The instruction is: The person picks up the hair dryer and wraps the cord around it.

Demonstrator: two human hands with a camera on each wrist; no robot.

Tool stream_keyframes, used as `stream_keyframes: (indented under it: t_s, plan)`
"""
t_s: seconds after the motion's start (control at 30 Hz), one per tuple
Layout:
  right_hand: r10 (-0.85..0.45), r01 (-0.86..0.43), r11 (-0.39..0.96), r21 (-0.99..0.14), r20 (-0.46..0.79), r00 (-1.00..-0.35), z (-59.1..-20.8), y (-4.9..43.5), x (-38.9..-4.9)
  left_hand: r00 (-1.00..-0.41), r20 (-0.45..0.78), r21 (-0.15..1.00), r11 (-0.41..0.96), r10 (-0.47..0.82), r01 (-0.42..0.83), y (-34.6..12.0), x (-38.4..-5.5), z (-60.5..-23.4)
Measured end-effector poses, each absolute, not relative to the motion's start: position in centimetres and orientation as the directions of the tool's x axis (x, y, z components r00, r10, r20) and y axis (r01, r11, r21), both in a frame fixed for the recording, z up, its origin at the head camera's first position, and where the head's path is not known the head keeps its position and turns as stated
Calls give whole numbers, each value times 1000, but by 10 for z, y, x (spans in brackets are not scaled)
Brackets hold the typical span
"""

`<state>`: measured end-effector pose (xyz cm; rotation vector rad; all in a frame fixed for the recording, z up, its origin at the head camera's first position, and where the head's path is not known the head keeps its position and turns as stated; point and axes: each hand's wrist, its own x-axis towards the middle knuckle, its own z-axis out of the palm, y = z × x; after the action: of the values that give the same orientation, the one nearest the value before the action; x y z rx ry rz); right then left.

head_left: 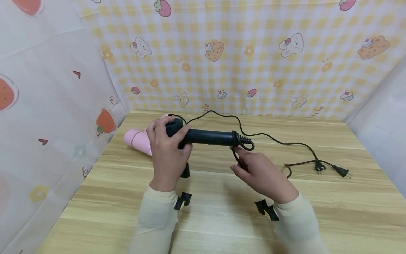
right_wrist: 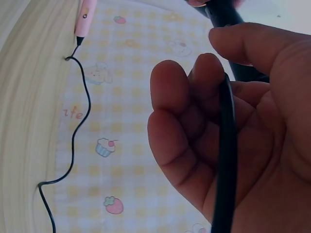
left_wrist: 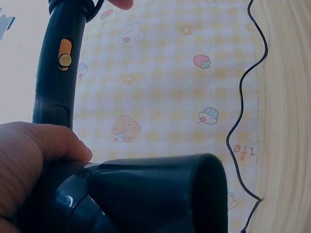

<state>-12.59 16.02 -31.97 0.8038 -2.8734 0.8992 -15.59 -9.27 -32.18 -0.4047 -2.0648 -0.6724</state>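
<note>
My left hand grips the head of a dark hair dryer, thumb lying where the handle starts. The dryer is raised over the table, its handle pointing right. In the left wrist view its wide nozzle and a switch on the handle show. The dryer's black cord is looped around the handle's end and runs down across the palm of my right hand, whose fingers curl around it. A pink hair dryer lies on the table behind the left hand, partly hidden by it.
A long thin cord snakes along the back of the wooden table. Two black plugs lie at the right, one plug beside the other plug. A patterned cloth hangs behind the table, with another cloth at the left.
</note>
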Motion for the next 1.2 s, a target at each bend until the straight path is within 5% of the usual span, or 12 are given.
stream_keyframes:
  t_s: [0.53,1.2]
  plan:
    - [-548,-626,664,-409,303,-780,-307,162,-113,-560,827,300,813,38,499,-95,-159,-325]
    - [-292,-674,633,-380,689,-663,-300,171,-110,-576,802,237,800,159,551,-89,-156,-323]
